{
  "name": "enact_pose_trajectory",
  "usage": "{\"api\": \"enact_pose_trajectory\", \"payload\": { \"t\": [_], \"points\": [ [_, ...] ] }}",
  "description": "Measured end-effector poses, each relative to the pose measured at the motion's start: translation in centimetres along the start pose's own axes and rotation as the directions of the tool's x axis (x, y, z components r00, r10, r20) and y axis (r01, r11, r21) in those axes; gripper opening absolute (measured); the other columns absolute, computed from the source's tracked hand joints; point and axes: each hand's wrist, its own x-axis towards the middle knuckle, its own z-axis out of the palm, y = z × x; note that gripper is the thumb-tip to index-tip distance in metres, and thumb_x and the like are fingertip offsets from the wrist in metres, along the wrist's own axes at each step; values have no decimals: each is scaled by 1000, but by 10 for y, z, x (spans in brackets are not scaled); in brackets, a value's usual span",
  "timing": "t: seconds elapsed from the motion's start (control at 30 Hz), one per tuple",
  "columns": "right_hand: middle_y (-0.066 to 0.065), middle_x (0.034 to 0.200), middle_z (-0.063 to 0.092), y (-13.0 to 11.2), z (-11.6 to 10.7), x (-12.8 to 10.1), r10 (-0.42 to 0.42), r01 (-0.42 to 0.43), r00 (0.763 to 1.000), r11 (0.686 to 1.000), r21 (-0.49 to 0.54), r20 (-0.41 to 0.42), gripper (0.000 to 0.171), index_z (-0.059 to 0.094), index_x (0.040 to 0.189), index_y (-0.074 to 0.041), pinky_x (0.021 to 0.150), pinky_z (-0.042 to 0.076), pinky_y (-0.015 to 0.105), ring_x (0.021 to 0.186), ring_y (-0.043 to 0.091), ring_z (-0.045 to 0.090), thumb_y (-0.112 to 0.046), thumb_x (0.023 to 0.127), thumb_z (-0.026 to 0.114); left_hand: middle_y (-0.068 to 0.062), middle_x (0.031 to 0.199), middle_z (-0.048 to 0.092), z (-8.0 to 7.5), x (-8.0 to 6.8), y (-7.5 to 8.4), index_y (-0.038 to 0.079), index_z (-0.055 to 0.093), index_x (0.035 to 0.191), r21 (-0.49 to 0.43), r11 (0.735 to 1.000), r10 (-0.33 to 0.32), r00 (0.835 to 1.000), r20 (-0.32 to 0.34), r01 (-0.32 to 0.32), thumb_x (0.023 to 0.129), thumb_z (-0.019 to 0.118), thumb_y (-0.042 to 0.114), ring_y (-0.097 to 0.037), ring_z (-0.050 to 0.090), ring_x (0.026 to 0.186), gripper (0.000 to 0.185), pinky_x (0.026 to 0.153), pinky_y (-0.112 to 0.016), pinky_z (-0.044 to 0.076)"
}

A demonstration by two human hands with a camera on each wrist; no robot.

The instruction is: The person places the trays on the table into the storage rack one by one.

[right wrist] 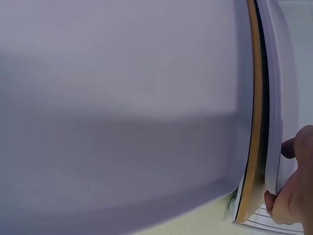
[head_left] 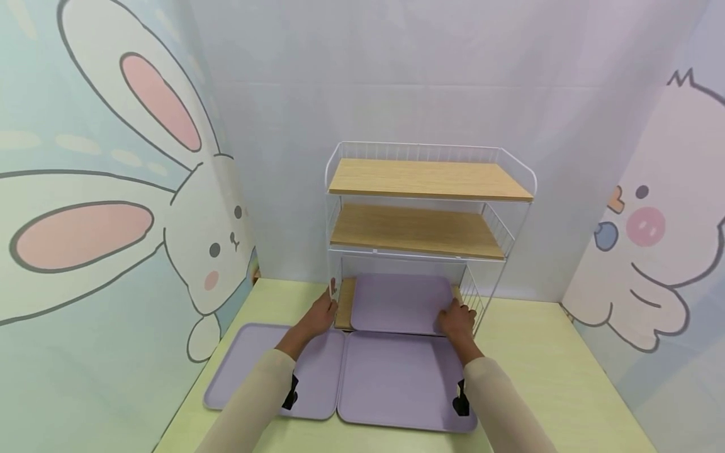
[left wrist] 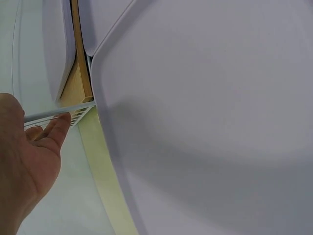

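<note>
A light purple tray [head_left: 402, 303] lies on the bottom wooden board of a white wire shelf rack [head_left: 419, 250]. My right hand [head_left: 457, 319] pinches this tray at its right front corner; in the right wrist view the thumb [right wrist: 288, 148] is over the rim and a fingertip [right wrist: 269, 199] sits at its edge. On the other side, my left hand [head_left: 321, 314] holds the rack's left front post. The left wrist view shows its fingers [left wrist: 57, 131] curled at the white wire side [left wrist: 80, 112], away from the tray.
Two more purple trays lie on the pale yellow table [head_left: 544, 371], one left [head_left: 249, 358] and one right in front of the rack [head_left: 399, 380]. Above are a middle board [head_left: 419, 229] and a top board [head_left: 425, 177]. Printed curtains surround the table.
</note>
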Motion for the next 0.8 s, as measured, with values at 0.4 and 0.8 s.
{"api": "enact_pose_trajectory", "payload": {
  "t": [0.4,0.8],
  "points": [
    [52,127,55,16,10,-6,-120,116,992,991,-72,-50,41,68,116,20,95,51,72,116,68,50,-18,103,57,-32,180,34,0,0,2,12,0,182,-31,999,-11,1000,0,11,121,34,30,-50,41,165,72,134,-69,35],
    [52,133,48,14,18,-7,-104,99,994,991,-95,-42,41,64,116,21,97,54,74,125,70,44,-19,109,56,-36,178,34,-21,-21,59,3,4,181,18,999,33,999,-20,-33,120,33,26,-50,42,164,72,137,-53,37]
  ]
}}
